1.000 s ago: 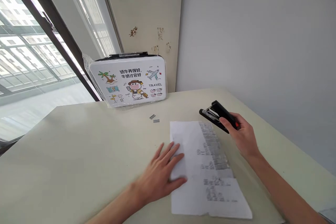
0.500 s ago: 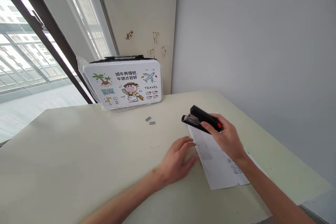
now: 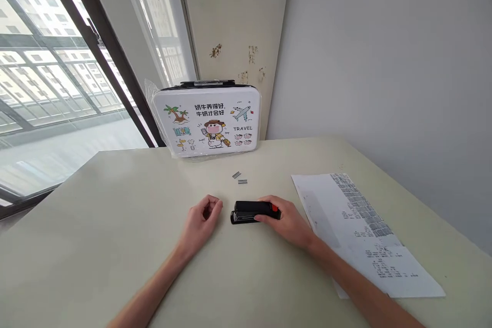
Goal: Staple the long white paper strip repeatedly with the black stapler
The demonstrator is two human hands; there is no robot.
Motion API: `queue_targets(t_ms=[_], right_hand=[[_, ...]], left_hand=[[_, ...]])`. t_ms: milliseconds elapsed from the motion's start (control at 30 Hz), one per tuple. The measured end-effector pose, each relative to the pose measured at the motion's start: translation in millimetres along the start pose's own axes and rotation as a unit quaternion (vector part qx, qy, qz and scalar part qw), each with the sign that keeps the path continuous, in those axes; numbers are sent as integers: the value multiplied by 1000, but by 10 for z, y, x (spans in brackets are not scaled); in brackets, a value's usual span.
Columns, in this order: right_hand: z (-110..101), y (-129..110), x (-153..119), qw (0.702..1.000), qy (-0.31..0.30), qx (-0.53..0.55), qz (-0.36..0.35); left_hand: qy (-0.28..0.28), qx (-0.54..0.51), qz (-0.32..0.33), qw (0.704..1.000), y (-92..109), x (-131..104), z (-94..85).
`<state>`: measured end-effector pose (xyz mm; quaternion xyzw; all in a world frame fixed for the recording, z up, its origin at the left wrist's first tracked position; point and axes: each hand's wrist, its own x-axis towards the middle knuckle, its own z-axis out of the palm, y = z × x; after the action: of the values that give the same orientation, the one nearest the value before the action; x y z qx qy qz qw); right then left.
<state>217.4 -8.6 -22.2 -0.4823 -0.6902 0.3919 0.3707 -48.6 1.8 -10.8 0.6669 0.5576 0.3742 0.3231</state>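
Left hand [image 3: 203, 218] and right hand [image 3: 282, 220] are at opposite ends of a black stapler [image 3: 249, 207], low over the near middle of the desk [image 3: 115, 246]. Taking twelve o'clock as straight ahead of the person, the stapler's long axis runs almost exactly from nine to three, its nose at nine and its red-marked rear at three. The right hand alone has hold of it, closed around that rear part: thumb along the near side at about six, fingers over the top and far side. It looks upright, with a slight gap between upper arm and base at the nose; whether it bears fully on the desk is hard to tell.

The left hand is curled loosely in on itself, thumb and fingertips close together. Nothing shows in it, though something very small could be hidden. It lies at nine o'clock from the nose, just beside it and not touching, so the nose points nearly straight at those fingertips.

Two small grey strips [image 3: 242, 181] lie near the stapler at about eleven, out of reach of neither hand. A printed paper [image 3: 334, 215] lies flat between three and four, with the right forearm [image 3: 342, 271] crossing over its near left part. Farther off at eleven stands a plastic-wrapped white case [image 3: 207, 97].
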Motion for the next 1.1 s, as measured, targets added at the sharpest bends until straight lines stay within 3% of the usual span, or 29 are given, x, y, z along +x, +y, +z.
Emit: queue_targets(t_ms=[233, 467, 533, 667, 800, 900, 1000, 1100], right_hand=[[22, 103, -65, 998, 54, 35, 19], [66, 139, -54, 998, 59, 10, 18], [53, 101, -65, 998, 54, -1, 21], [23, 32, -106, 998, 5, -64, -9], [33, 34, -146, 990, 40, -103, -82], [57, 29, -176, 966, 87, -125, -208], [80, -50, -217, 924, 118, -174, -318], [102, -184, -262, 890, 123, -227, -376]], left_hand=[[40, -34, -38, 998, 21, 3, 2], [194, -25, -41, 980, -10, 76, -165], [211, -28, -55, 976, -30, 95, -210], [149, -53, -75, 985, -16, 92, -204], [75, -167, -84, 979, 17, 58, -84], [58, -360, -132, 922, 38, 38, 10], [2, -528, -244, 813, 78, 13, 58], [-69, -608, -318, 724, 116, -24, 69]])
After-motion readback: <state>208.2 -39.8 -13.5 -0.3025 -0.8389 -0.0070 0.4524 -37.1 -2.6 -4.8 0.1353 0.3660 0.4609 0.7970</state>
